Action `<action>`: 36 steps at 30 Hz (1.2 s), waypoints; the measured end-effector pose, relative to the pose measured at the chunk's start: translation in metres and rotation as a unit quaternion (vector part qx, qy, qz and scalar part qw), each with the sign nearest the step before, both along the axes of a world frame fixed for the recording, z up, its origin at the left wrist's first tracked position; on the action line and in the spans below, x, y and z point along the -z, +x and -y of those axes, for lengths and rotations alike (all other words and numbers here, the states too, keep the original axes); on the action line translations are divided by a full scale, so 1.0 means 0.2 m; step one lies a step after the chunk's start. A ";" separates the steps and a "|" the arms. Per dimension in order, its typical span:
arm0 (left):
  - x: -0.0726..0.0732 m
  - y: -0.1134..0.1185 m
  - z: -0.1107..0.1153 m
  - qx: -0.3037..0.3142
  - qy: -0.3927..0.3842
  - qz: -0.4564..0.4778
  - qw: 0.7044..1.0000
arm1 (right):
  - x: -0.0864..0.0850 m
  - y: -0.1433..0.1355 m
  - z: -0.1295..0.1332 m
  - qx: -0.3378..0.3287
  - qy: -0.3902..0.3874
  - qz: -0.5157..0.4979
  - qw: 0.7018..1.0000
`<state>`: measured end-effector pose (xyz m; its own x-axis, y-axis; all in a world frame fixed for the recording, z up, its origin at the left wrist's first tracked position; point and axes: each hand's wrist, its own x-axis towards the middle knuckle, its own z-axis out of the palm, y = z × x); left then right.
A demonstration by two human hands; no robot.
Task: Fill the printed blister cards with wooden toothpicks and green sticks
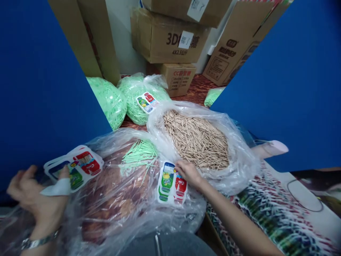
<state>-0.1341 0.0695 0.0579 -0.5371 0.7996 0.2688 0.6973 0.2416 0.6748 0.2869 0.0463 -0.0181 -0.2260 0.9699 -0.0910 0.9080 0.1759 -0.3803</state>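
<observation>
My left hand, with a white wrap on one finger and a bracelet at the wrist, is at the lower left. Its wrapped finger lies against a small stack of white trays with green and red bottle pictures; the other fingers are spread. My right hand pinches the top of another such tray over clear plastic. Just beyond it, an open clear bag holds many thin brown sticks. Light green sticks lie loose in the clear bag between my hands.
Two bags of green sticks stand behind, one with a printed tray on top. Stacked cardboard boxes are at the back. Blue panels flank both sides. A pale tube and patterned cloth are at the right.
</observation>
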 end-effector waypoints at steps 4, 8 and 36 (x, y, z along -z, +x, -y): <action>0.00 0.24 0.07 0.098 0.033 -0.029 0.994 | -0.12 -0.01 -0.01 0.024 -0.001 0.083 0.996; 0.11 0.57 0.15 0.384 -0.090 0.167 0.904 | -0.36 -0.12 0.04 0.011 0.011 -0.035 0.999; 0.20 0.96 0.15 0.482 -0.274 0.371 0.745 | -0.36 -0.18 0.09 -0.112 0.058 -0.189 0.974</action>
<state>0.0579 0.0404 0.0178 0.5192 0.7908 -0.3243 0.2082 0.2510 0.9453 0.2510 0.0286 0.0544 -0.4293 0.8912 0.1465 0.6407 0.4148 -0.6461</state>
